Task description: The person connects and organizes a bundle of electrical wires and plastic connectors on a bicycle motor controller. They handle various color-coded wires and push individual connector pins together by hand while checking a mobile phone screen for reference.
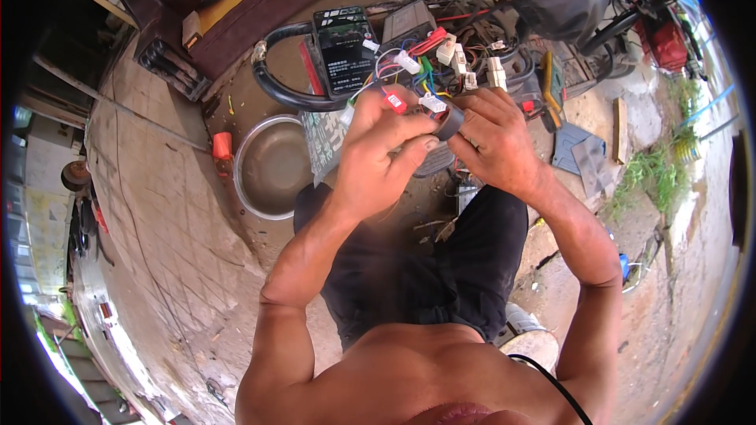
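In front of my knees my two hands meet at a bundle of coloured wires (431, 77) ending in several plastic connectors. My right hand (496, 138) is closed round a small roll of dark tape (450, 122), held on edge. The fingers of my left hand (382, 149) pinch beside it, apparently on the wires, though the pinched spot is mostly hidden. A red connector (394, 101) stands out above the left fingers, and a white connector (432, 102) lies between the hands. Farther off, more white connectors (459, 59) hang among the wires.
Beyond my hands stands a vehicle frame with a curved black tube (272, 83) and a black box-shaped unit (342, 51). A metal basin (272, 169) and an orange-red cup (223, 145) are at left. A yellow-and-green tool (553, 86) lies to the right. A sofa (228, 16) stands behind.
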Motion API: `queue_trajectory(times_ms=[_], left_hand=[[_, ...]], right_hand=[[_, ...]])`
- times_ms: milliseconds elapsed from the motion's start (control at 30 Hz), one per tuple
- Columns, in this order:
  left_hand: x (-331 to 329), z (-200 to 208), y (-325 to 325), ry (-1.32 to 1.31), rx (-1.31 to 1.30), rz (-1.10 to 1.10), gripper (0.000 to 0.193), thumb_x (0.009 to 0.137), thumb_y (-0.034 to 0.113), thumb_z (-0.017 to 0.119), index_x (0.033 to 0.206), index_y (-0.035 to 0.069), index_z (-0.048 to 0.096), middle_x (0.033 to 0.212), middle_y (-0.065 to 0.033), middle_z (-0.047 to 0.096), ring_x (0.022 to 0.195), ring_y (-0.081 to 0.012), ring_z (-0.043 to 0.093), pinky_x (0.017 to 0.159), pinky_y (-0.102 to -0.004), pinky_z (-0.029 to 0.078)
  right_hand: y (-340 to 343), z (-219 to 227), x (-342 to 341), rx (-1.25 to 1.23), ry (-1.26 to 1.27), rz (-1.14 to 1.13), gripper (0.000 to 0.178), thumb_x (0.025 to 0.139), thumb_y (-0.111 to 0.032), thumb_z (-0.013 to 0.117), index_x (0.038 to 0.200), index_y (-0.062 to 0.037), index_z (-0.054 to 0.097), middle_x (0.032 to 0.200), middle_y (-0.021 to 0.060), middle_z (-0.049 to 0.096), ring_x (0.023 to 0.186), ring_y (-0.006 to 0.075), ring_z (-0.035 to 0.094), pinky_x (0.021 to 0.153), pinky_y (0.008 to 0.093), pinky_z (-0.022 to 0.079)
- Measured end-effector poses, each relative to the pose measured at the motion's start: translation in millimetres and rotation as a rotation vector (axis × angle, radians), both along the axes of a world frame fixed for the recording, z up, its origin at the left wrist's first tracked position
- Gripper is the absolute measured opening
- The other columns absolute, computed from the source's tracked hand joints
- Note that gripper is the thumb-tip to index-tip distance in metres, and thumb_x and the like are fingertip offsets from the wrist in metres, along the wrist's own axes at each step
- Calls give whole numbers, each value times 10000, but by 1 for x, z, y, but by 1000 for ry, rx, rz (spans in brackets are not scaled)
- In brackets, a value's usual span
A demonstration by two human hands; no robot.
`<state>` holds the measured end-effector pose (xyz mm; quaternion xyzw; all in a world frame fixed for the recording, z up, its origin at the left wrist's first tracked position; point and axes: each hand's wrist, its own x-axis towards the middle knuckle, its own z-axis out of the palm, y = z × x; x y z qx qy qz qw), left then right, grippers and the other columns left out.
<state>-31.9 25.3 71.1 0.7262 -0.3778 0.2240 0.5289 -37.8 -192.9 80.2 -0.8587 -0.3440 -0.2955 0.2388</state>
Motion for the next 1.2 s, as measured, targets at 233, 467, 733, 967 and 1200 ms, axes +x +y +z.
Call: queue_trajectory(times_ms=[233, 467, 733, 967, 1200], left_hand=[[15, 11, -7, 77, 153, 50, 88, 938, 74, 701, 983, 2, 683, 855, -154, 664, 718, -321, 650, 632, -379, 515], [20, 19, -25, 94, 87, 142, 132, 927, 109, 734, 984, 8, 671, 852, -155, 713, 717, -303, 698, 632, -376, 543], [26, 19, -27, 193, 97, 213, 103, 933, 87, 739, 990, 23, 681, 825, -64, 731, 709, -94, 663, 647, -264, 533], [35, 24, -4, 144, 262, 13, 231, 905, 33, 729, 1135, 28, 715, 857, -89, 740, 746, -119, 704, 703, -269, 556], [39, 21, 8, 110, 385, -17, 276, 878, 7, 743, 1152, 36, 744, 980, -125, 734, 881, -193, 717, 787, -309, 558]], right_hand=[[-3, -3, 1, 41, -13, -9, 156, 766, -97, 780, 910, -88, 720, 948, 49, 702, 874, 249, 656, 801, 398, 489], [-4, 2, 1, 88, -74, -38, 178, 753, -97, 788, 916, -100, 719, 981, 23, 724, 874, 231, 671, 817, 396, 493], [4, 3, -6, 119, -97, -105, 190, 760, -105, 789, 928, -117, 700, 981, 11, 704, 926, 224, 656, 816, 388, 477], [4, 0, -3, 128, -111, -95, 233, 798, -119, 771, 1000, -106, 655, 966, 27, 682, 924, 255, 640, 836, 406, 447], [0, 3, 2, 130, -30, -41, 191, 820, -120, 754, 978, -106, 649, 939, 37, 673, 909, 259, 635, 811, 413, 443]])
